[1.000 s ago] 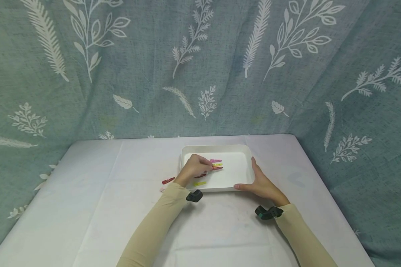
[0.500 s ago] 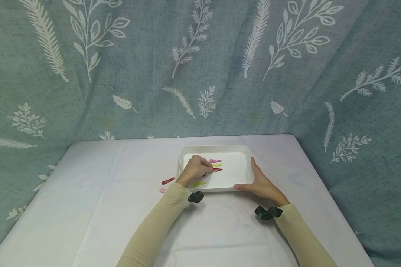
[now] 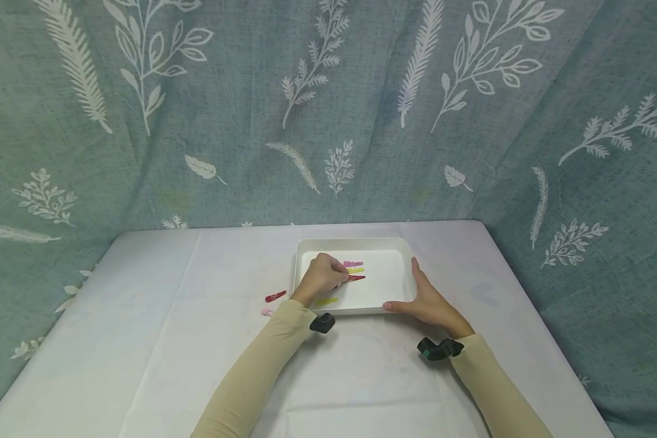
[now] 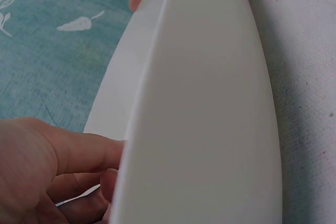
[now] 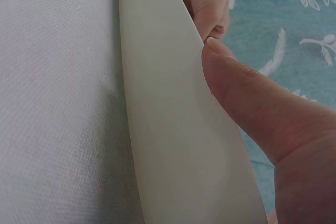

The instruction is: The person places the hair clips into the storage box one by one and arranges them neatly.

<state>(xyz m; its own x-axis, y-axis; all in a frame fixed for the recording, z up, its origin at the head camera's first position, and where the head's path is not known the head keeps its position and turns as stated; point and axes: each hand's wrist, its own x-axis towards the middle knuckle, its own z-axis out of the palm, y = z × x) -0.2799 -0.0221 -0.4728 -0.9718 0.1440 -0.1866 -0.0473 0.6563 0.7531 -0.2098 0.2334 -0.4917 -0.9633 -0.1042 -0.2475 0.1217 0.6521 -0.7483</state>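
In the head view, my left hand reaches over the left side of a white tray. Its thumb and fingertips pinch the end of a red hair clip. Just beyond lie a yellow hair clip and a pink hair clip. Nearer, another yellow clip rests in the tray, partly behind my wrist. My right hand holds the tray's near right corner, fingers along the right side and thumb against the near rim. The tray wall hides the pinched clip in the left wrist view.
Outside the tray, left of my left wrist, a red clip and a light pink clip lie on the white tablecloth. A leaf-patterned blue-green curtain stands behind the table and along its sides.
My left wrist has shifted slightly right, covering more of the tray's left part, including a dark red clip seen earlier. The pinched red clip has turned slightly. My right hand has stayed put.
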